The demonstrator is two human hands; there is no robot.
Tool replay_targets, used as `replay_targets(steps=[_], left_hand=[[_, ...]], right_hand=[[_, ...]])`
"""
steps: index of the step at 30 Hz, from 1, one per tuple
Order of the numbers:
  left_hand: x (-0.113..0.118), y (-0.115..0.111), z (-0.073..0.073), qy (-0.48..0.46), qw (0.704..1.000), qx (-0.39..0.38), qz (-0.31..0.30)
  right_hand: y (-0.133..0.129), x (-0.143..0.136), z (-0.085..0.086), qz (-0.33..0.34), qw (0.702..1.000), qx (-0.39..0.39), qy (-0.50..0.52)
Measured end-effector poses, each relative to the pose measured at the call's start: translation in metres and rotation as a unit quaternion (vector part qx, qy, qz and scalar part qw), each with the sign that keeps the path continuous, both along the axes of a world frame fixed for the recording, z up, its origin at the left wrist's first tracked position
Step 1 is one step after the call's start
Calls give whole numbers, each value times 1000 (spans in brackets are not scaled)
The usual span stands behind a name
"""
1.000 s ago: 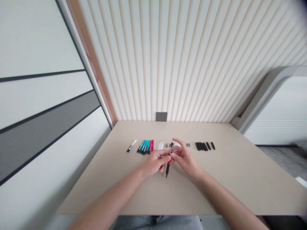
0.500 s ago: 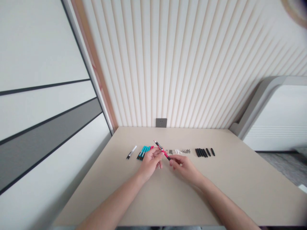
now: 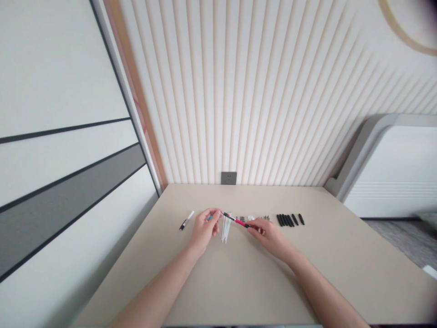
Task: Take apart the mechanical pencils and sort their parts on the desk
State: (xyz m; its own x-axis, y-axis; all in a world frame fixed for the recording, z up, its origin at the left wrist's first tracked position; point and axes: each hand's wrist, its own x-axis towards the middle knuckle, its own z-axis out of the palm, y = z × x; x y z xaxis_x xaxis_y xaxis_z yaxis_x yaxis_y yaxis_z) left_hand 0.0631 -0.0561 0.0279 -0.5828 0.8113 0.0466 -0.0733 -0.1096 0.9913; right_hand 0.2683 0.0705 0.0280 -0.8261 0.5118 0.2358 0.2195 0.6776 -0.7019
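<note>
A pink and black pen [image 3: 240, 222] is held above the table between my two hands, tilted with its clip end toward the left. My left hand [image 3: 204, 228] pinches the tip of the clip end between thumb and fingers. My right hand [image 3: 268, 234] grips the black grip end. Thin white refills [image 3: 226, 228] lie on the table just under the pen. A bit of a turquoise pen barrel [image 3: 209, 217] shows behind my left hand, which hides the rest of that group.
A white and black pen [image 3: 186, 220] lies at the left. Small metal parts [image 3: 242, 219] and white pieces [image 3: 251, 218] sit behind my right hand. Several black grips [image 3: 285, 220] are lined up farther right. A dark socket [image 3: 228, 178] is on the ribbed wall behind the table [image 3: 252, 287].
My left hand has slid from the pen's middle to its clip end. The pen now lies flatter and a little farther right, and the white refills have come into view.
</note>
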Motion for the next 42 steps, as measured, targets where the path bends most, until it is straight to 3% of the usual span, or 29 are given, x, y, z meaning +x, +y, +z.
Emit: replay_targets(steps=[32, 42], left_hand=[[2, -1, -1, 11, 999, -15, -28], [6, -2, 0, -4, 1000, 5, -27]], right_hand=[[0, 2, 2, 8, 1000, 12, 7], [-3, 2, 6, -21, 999, 1, 33]])
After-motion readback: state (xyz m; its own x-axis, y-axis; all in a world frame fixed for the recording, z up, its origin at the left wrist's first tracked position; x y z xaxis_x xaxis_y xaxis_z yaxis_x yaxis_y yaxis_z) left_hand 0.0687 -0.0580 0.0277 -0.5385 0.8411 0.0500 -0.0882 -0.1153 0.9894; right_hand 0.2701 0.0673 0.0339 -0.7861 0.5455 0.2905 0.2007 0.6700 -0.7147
